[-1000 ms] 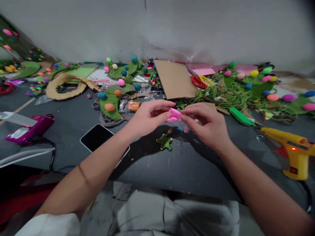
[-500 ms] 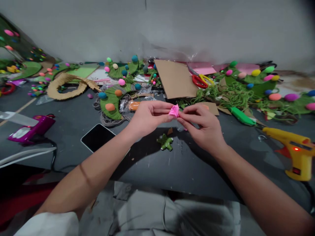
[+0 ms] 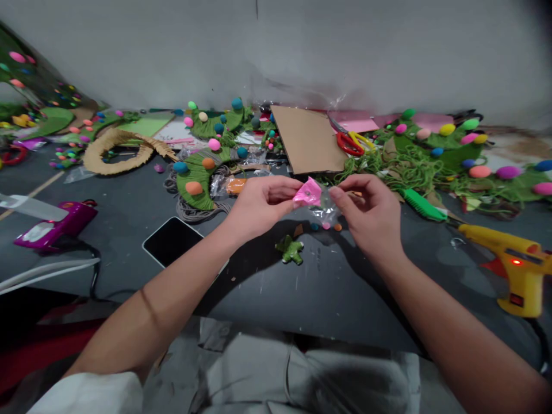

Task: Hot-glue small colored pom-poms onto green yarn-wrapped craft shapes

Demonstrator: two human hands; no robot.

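Observation:
My left hand (image 3: pixel 266 201) pinches a small pink piece (image 3: pixel 309 192) between thumb and fingers; it looks like a crumpled flap joined to a clear plastic bag (image 3: pixel 326 214). To the right, my right hand (image 3: pixel 370 210) is closed in a pinch close to the bag's edge; what sits between its fingertips is hidden. Both hands are held above the dark table. Below them lies a green yarn-wrapped star (image 3: pixel 290 249). Small balls, one blue (image 3: pixel 314 226), one pink (image 3: pixel 326 226) and one orange (image 3: pixel 337 227), show under the bag.
A yellow glue gun (image 3: pixel 513 259) with a lit red light is at right, beside a green brush (image 3: pixel 425 205). A phone (image 3: pixel 170 240) and a purple device (image 3: pixel 56 226) lie at left. Behind are cardboard (image 3: pixel 308 138), red-handled scissors (image 3: pixel 348 144), green yarn (image 3: pixel 405 169) and a wreath ring (image 3: pixel 97 156).
My right hand has moved right, away from the left hand. The pink piece has gone from bunched to spread wider, and the clear bag and small balls now show between the hands.

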